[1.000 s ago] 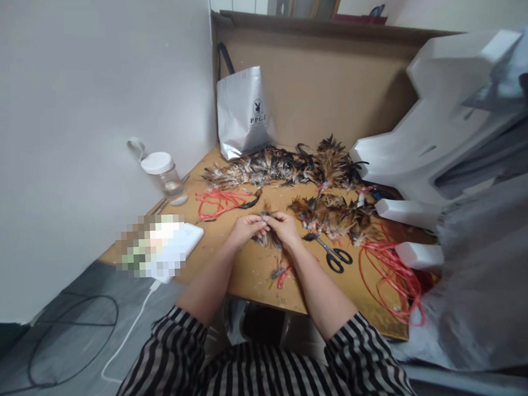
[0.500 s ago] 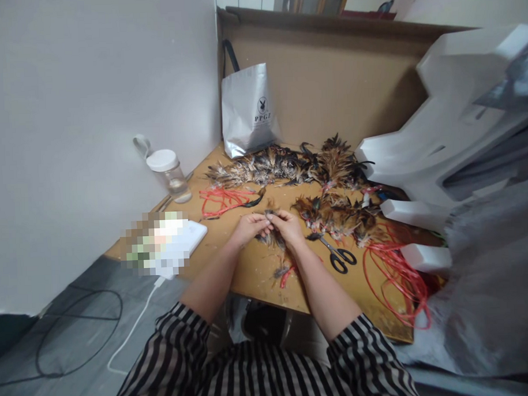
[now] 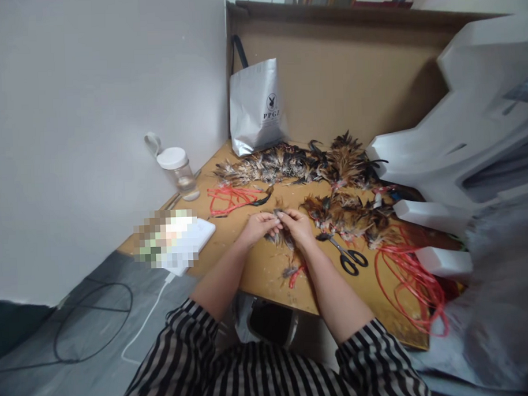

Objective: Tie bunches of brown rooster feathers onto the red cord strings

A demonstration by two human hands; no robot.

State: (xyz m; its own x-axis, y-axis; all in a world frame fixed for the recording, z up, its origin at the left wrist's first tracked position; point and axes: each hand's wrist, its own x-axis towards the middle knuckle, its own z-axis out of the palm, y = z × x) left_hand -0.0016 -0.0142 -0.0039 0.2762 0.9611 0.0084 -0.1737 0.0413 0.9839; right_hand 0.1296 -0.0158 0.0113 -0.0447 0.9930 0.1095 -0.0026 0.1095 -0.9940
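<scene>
Pinched between the fingertips of the left grip [image 3: 263,228] and the right grip [image 3: 296,226], both closed on it: a small bunch of feathers [image 3: 284,239], over the front middle of the desk [image 3: 258,273]. Hanging down a little below both grips, too blurry for counting.

Nearer the front edge: a short bit of red string [image 3: 297,276], right by a gray fluffy feather [image 3: 287,273]. To the right: scissors [image 3: 353,262] with black handles, lying flat, pointing away, with a dark tuft [image 3: 323,237] at the tip. Behind the scissors: a messy row of brown feathers [image 3: 351,215].

Behind the left grip: a loose loop of red string [image 3: 231,193]. Farther back: a long row of mixed feathers [image 3: 284,164], brown, black and pale, in front of a shiny silver bag [image 3: 254,106].

Off to the left: a white gadget [image 3: 201,238], partly hidden, with a white cord [image 3: 149,320], and a clear jar [image 3: 183,178] with a white lid. Far right: a big tangle of red string [image 3: 425,285] beside white foam [image 3: 443,261].
</scene>
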